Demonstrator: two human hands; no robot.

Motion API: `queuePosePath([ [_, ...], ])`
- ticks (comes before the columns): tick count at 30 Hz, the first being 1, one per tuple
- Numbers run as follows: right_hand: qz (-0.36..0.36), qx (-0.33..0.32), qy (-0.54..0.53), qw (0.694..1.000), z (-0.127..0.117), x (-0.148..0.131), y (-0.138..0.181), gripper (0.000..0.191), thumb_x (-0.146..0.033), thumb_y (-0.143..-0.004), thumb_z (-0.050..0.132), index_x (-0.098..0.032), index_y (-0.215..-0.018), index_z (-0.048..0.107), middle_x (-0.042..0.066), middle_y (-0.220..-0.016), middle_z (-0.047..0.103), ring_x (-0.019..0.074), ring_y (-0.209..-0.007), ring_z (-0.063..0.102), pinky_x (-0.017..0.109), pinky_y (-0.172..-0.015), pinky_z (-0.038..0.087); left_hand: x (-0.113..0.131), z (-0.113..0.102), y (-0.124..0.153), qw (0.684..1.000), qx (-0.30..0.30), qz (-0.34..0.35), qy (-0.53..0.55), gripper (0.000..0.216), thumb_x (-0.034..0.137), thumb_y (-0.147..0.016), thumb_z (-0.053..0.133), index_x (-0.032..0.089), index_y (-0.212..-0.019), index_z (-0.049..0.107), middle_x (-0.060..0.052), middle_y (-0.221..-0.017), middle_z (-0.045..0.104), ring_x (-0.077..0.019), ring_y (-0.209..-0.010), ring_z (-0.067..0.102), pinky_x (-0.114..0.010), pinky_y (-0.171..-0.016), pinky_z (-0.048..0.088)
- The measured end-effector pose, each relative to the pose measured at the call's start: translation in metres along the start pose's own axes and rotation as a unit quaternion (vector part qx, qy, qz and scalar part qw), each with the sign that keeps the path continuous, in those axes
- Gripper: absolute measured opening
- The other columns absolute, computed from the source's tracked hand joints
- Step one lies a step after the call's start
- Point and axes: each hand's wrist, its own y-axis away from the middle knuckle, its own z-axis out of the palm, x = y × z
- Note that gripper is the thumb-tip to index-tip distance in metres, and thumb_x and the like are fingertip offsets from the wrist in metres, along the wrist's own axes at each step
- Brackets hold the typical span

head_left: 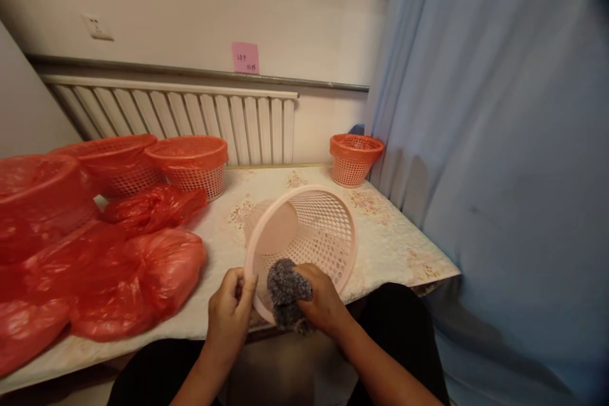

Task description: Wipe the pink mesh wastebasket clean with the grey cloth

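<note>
A pale pink plastic mesh basket [314,228] is tilted on its side at the table's near edge, its opening facing me. My left hand [231,314] grips the basket's rim at the lower left. My right hand [323,301] is closed on a grey cloth [285,295] and presses it against the lower inside of the rim.
Red plastic bags [118,273] lie heaped on the left of the table [394,241]. Baskets lined with red bags [190,162] stand behind them. A small orange basket [356,158] sits at the far right corner by a blue curtain [499,158]. A radiator [200,114] runs along the wall.
</note>
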Motion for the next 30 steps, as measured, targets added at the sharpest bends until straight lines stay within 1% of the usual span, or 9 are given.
queuePosePath([
  [3, -0.047, -0.056, 0.048, 0.996, 0.004, -0.013, 0.0, 0.041, -0.009, -0.07, 0.051, -0.023, -0.107, 0.058, 0.004, -0.099, 0.06, 0.0207, -0.093, 0.051, 0.031, -0.083, 0.04, 0.006, -0.013, -0.009, 0.999, 0.039, 0.007, 0.011, 0.023, 0.041, -0.088, 0.047, 0.021, -0.08, 0.051, 0.006, -0.062, 0.046, -0.0116, -0.055, 0.045, -0.021, -0.051, 0.037],
  [6, -0.059, -0.099, 0.147, 0.982, 0.007, 0.002, 0.004, 0.042, -0.008, -0.071, 0.053, -0.025, -0.109, 0.058, 0.004, -0.103, 0.059, 0.0209, -0.092, 0.049, 0.031, -0.08, 0.038, 0.009, -0.019, -0.014, 0.997, 0.069, 0.022, 0.005, 0.023, 0.04, -0.088, 0.048, 0.02, -0.079, 0.051, 0.004, -0.065, 0.05, -0.0121, -0.059, 0.047, -0.022, -0.054, 0.039],
  [10, -0.032, -0.082, 0.258, 0.962, 0.003, 0.036, 0.008, 0.034, -0.01, -0.081, 0.05, -0.025, -0.11, 0.059, 0.007, -0.107, 0.058, 0.0209, -0.092, 0.046, 0.032, -0.08, 0.035, 0.01, -0.015, -0.013, 0.998, 0.049, 0.025, -0.002, 0.022, 0.038, -0.088, 0.048, 0.02, -0.076, 0.05, 0.005, -0.062, 0.047, -0.0114, -0.055, 0.045, -0.021, -0.052, 0.037],
  [13, 0.013, -0.05, 0.28, 0.959, -0.001, 0.047, 0.008, 0.039, -0.006, -0.078, 0.048, -0.024, -0.111, 0.059, 0.007, -0.106, 0.057, 0.0209, -0.093, 0.046, 0.032, -0.081, 0.034, 0.01, -0.008, -0.011, 0.999, 0.034, 0.029, 0.009, 0.02, 0.037, -0.088, 0.047, 0.021, -0.077, 0.05, 0.006, -0.062, 0.048, -0.0111, -0.055, 0.046, -0.021, -0.052, 0.037],
  [16, 0.03, -0.059, 0.226, 0.972, 0.006, 0.044, 0.008, 0.048, -0.002, -0.069, 0.048, -0.024, -0.111, 0.058, 0.005, -0.101, 0.059, 0.02, -0.093, 0.048, 0.03, -0.081, 0.036, 0.009, -0.004, -0.011, 0.998, 0.045, 0.042, -0.007, 0.019, 0.035, -0.088, 0.048, 0.02, -0.076, 0.05, 0.006, -0.062, 0.048, -0.0112, -0.056, 0.046, -0.021, -0.053, 0.037],
  [20, 0.012, -0.083, 0.114, 0.99, 0.028, 0.027, 0.006, 0.046, -0.004, -0.065, 0.048, -0.022, -0.105, 0.058, 0.003, -0.098, 0.062, 0.019, -0.094, 0.052, 0.029, -0.084, 0.039, 0.007, -0.003, -0.009, 0.997, 0.031, 0.061, -0.037, 0.02, 0.033, -0.089, 0.046, 0.02, -0.073, 0.049, 0.007, -0.058, 0.044, -0.0106, -0.053, 0.044, -0.021, -0.052, 0.035],
  [25, 0.034, -0.04, -0.041, 0.998, 0.038, -0.001, -0.008, 0.043, -0.006, -0.057, 0.048, -0.02, -0.095, 0.065, 0.002, -0.092, 0.066, 0.019, -0.088, 0.057, 0.029, -0.082, 0.043, 0.006, -0.003, -0.006, 0.996, 0.012, 0.074, -0.041, 0.022, 0.033, -0.09, 0.046, 0.021, -0.071, 0.046, 0.008, -0.057, 0.04, -0.0099, -0.05, 0.042, -0.021, -0.05, 0.034],
  [28, 0.148, 0.02, -0.187, 0.971, 0.036, -0.006, -0.018, 0.034, -0.009, -0.058, 0.05, -0.017, -0.086, 0.067, 0.0, -0.081, 0.068, 0.0178, -0.077, 0.06, 0.026, -0.071, 0.047, 0.007, -0.004, -0.006, 0.997, 0.006, 0.067, -0.034, 0.023, 0.034, -0.09, 0.046, 0.021, -0.071, 0.046, 0.007, -0.058, 0.042, -0.0101, -0.052, 0.043, -0.021, -0.05, 0.035],
  [30, 0.246, 0.091, -0.294, 0.919, 0.034, -0.002, -0.022, 0.029, -0.014, -0.058, 0.054, -0.015, -0.085, 0.067, 0.0, -0.075, 0.068, 0.0179, -0.071, 0.062, 0.027, -0.066, 0.05, 0.007, -0.004, -0.006, 0.998, 0.003, 0.064, -0.029, 0.023, 0.034, -0.09, 0.045, 0.021, -0.072, 0.047, 0.007, -0.059, 0.042, -0.0103, -0.053, 0.043, -0.021, -0.051, 0.035],
])
